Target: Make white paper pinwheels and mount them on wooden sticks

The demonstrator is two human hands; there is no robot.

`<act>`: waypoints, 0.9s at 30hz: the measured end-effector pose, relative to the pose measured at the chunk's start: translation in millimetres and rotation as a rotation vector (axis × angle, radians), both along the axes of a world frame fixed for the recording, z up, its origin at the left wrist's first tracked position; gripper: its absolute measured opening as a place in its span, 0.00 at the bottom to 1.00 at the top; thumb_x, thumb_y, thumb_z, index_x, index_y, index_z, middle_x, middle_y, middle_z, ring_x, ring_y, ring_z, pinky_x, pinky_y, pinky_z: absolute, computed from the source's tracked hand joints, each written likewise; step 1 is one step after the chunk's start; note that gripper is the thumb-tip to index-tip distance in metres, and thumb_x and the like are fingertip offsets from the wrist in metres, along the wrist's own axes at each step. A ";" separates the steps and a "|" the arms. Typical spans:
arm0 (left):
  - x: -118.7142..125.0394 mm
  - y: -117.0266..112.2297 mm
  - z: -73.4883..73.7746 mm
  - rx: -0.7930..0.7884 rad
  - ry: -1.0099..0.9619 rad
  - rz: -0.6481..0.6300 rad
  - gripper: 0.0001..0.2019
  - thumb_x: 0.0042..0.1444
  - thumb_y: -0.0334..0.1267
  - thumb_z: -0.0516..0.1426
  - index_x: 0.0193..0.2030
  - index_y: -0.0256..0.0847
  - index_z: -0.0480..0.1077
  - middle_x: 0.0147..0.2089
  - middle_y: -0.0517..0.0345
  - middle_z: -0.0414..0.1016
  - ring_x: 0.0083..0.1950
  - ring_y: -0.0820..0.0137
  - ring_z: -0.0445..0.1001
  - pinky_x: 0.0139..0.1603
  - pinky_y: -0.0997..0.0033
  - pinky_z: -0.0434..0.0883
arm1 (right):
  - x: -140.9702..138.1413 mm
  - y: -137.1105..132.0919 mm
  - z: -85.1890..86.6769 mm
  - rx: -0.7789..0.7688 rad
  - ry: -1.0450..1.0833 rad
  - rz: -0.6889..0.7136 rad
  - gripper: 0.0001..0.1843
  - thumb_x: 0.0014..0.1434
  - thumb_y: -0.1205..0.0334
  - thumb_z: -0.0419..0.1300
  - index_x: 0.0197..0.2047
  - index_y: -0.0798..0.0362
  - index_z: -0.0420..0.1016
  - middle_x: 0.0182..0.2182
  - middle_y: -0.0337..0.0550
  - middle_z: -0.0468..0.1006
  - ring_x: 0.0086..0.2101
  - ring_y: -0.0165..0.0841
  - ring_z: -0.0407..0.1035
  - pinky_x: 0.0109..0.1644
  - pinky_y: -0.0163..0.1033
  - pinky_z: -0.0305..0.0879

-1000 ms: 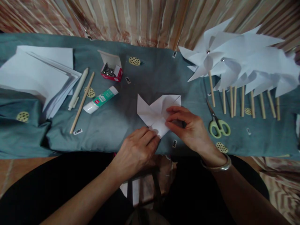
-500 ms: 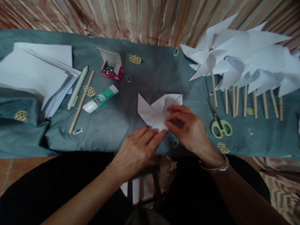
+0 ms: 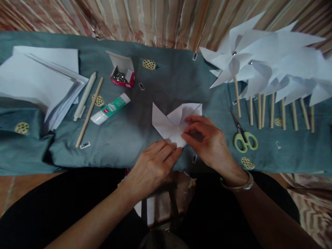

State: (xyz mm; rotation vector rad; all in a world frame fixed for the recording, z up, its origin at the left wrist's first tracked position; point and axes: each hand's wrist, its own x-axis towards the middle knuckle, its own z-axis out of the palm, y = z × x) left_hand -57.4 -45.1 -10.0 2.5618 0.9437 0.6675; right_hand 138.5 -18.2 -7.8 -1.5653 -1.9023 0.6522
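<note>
My single camera looks from my head, forward and down, near above my bare left hand point(image 3: 154, 160) and bare right hand point(image 3: 210, 143), across grey-green patterned cloth point(image 3: 132, 124) to pleated brown-and-beige fabric point(image 3: 166, 20).

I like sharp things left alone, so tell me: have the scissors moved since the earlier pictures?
No: the scissors keep their place beside the yellow pineapple print nearest them; both shift alike in the view, which suggests the camera moved.

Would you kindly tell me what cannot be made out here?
Head view:
Folded paper: partly hidden by the left hand and right hand.
Pinwheels: hidden behind one another, cut off by the right edge.
Paper stack: cut off by the left edge.
Glue stick: fine print too small and blurred.
</note>
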 end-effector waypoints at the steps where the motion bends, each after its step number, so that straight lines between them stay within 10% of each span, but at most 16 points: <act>1: 0.2 0.2 0.1 0.002 -0.003 0.001 0.12 0.64 0.30 0.53 0.53 0.33 0.70 0.46 0.46 0.78 0.46 0.62 0.76 0.46 0.59 0.78 | -0.3 -0.6 0.4 0.005 -0.004 0.003 0.05 0.57 0.68 0.61 0.31 0.48 0.75 0.47 0.46 0.77 0.50 0.43 0.71 0.56 0.52 0.68; 27: 2.0 0.7 0.0 0.000 0.005 0.004 0.12 0.61 0.29 0.56 0.51 0.29 0.71 0.43 0.46 0.77 0.44 0.62 0.74 0.44 0.60 0.77 | -2.9 -14.7 -13.0 0.224 -0.266 0.224 0.21 0.63 0.74 0.49 0.54 0.48 0.71 0.60 0.48 0.67 0.59 0.47 0.62 0.61 0.55 0.64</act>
